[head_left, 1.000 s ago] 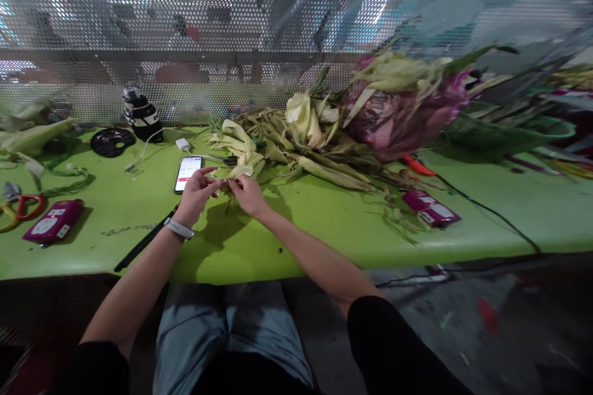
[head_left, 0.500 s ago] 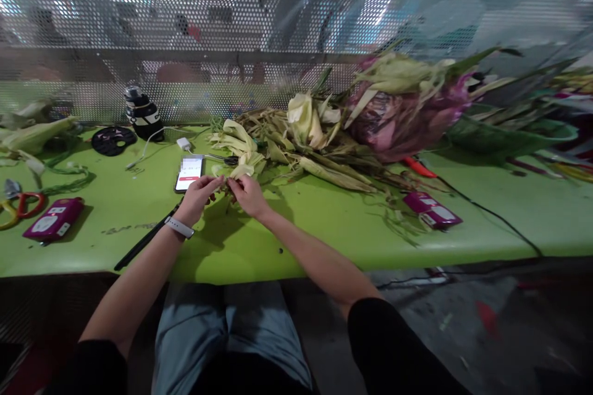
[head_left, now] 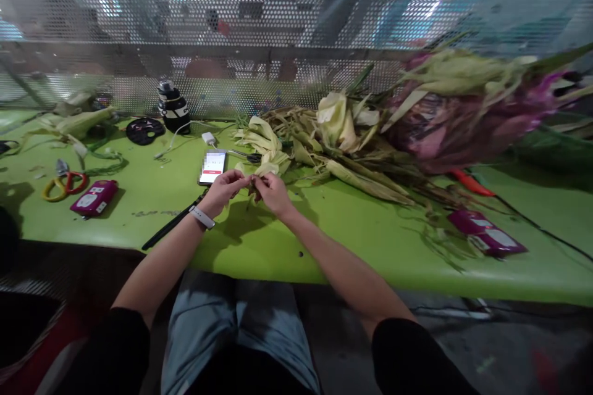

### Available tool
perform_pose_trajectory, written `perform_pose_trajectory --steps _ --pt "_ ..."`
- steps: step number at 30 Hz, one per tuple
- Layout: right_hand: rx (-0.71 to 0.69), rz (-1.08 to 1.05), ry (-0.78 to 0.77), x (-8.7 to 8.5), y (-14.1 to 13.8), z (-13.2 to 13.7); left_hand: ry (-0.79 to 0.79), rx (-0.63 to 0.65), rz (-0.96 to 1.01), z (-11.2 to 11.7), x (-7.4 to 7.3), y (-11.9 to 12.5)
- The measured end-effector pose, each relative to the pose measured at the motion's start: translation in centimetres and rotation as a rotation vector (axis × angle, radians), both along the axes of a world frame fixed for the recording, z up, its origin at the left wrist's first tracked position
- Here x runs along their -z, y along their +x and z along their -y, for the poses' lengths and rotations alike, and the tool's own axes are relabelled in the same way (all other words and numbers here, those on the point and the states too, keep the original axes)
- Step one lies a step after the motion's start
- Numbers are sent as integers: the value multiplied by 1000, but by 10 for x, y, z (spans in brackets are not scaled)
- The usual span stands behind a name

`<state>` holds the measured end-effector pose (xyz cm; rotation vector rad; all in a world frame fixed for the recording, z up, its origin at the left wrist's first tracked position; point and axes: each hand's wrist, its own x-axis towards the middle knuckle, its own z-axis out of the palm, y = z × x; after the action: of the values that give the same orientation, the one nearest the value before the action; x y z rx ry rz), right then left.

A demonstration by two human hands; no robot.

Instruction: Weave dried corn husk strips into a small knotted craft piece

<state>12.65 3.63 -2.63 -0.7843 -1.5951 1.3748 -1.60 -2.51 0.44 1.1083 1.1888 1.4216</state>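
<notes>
Left hand (head_left: 225, 188) and right hand (head_left: 273, 192) both pinch one husk strip (head_left: 253, 182); phone (head_left: 212, 166) screen writing unreadable.

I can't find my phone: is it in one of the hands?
No, the phone lies screen-up on the green table, while the left hand and right hand pinch a pale leaf strip.

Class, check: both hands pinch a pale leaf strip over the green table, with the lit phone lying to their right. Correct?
No. The head view shows the phone to their left, by the left hand; the right hand shares the leaf strip over the green table.
</notes>
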Motion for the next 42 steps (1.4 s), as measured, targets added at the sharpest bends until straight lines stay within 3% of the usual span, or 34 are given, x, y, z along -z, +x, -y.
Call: perform_pose_trajectory --steps 4,11,22,26,31,42 --pt "-19 0 -40 -2 2 4 13 -89 23 1 -2 4" --pt "37 -64 -104 -6 1 5 1 -114 30 2 -3 6" --pt "27 -81 -65 -7 3 6 -80 89 -84 4 0 2" --pt "32 -75 -80 -5 2 3 -64 106 -110 3 -1 2" --pt "105 -51 8 -4 2 1 -83 119 -96 2 2 -1" --pt "125 -58 -25 -16 2 5 -103 105 -198 4 -2 -1"
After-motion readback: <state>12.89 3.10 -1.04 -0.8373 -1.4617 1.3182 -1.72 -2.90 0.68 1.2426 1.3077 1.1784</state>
